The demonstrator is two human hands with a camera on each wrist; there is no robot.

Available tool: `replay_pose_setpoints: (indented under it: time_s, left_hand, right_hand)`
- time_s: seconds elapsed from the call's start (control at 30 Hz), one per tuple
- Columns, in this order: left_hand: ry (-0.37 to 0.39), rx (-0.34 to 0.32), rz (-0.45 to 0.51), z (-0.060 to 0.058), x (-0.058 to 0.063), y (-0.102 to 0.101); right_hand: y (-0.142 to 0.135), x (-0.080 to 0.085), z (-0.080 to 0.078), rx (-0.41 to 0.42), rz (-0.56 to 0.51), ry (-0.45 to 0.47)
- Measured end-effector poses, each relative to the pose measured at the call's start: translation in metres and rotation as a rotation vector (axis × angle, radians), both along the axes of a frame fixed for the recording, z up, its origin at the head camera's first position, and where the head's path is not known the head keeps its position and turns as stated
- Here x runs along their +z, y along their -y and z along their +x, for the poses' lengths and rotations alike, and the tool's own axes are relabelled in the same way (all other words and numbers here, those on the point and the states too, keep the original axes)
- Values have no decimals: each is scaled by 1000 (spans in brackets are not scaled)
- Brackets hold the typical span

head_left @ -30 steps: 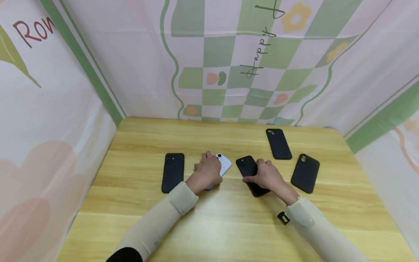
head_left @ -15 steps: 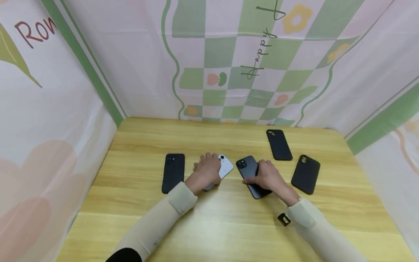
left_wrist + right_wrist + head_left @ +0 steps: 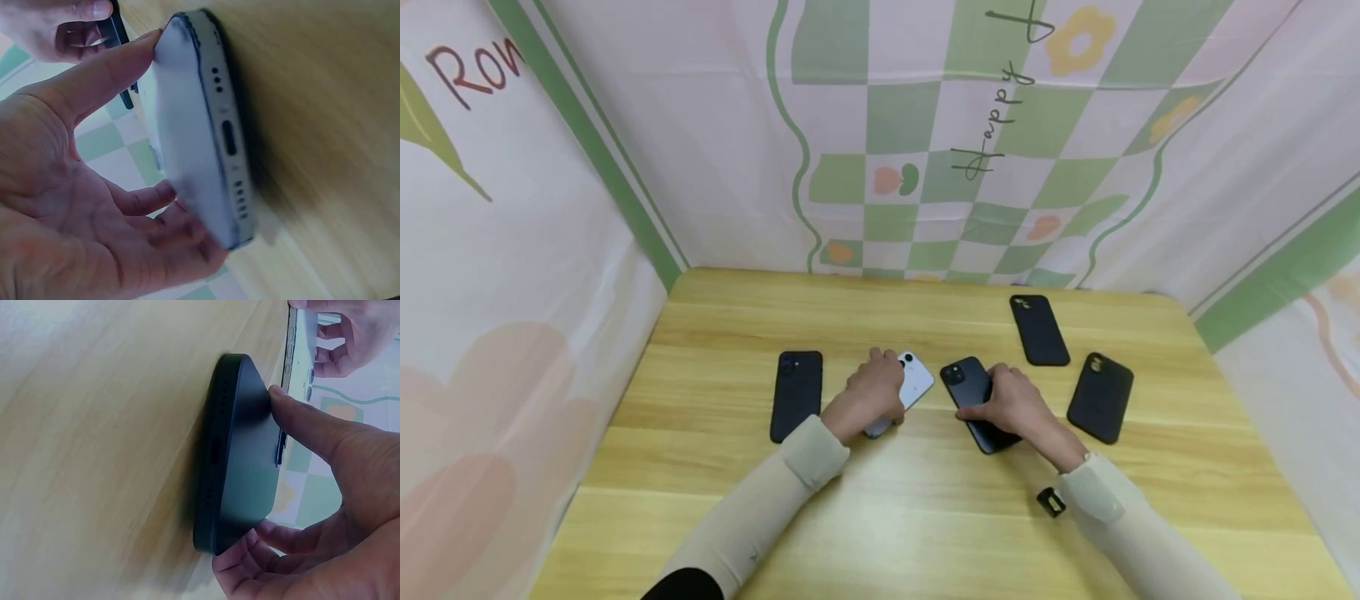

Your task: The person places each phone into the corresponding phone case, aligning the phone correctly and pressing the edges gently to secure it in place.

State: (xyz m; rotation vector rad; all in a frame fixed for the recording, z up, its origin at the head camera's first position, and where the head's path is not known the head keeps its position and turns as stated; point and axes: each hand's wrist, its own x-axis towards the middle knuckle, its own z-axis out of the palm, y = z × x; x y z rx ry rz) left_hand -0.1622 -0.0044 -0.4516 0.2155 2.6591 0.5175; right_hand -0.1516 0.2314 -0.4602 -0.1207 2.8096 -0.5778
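A white phone point(image 3: 908, 385) lies camera-side up on the wooden table point(image 3: 925, 517). Just right of it lies a dark phone point(image 3: 972, 400), angled, its back up.

Bare tabletop point(image 3: 880, 517) lies open before us; black phones point(image 3: 796, 393) flank our hands, backdrop walls point(image 3: 625, 167) closing three sides.

soft, even, bright light fills the head view, with only faint shadows under the sleeves on the wooden table point(image 3: 925, 517). its wide lens bends the backdrop point(image 3: 647, 150) at the edges. both wrist views are close, hazy and blue-tinted, and the table grain smears into blur.
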Motion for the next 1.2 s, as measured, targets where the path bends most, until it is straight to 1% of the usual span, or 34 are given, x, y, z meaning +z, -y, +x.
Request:
replay_pose_setpoints:
  time_s: [0.17,0.43,0.57,0.73,0.87,1.0,1.2]
  left_hand:
    - [-9,-32,38,0,-1,3]
    - [26,-21,84,0,-3,8]
    - [29,-20,102,-1,-5,9]
    - [26,-20,152,-2,-6,12]
    - [39,-9,178,-2,-7,13]
    - [35,-13,190,-3,-8,13]
    - [42,-16,226,-2,-9,16]
  right_hand:
    - [2,2,2,-2,-1,-7]
    - [3,1,3,-3,0,0]
    - [2,1,3,2,2,0]
    - [0,2,3,9,1,0]
    - [-7,3,3,21,9,4]
    - [-15,4,2,9,24,16]
    - [-33,9,2,-7,37,-7]
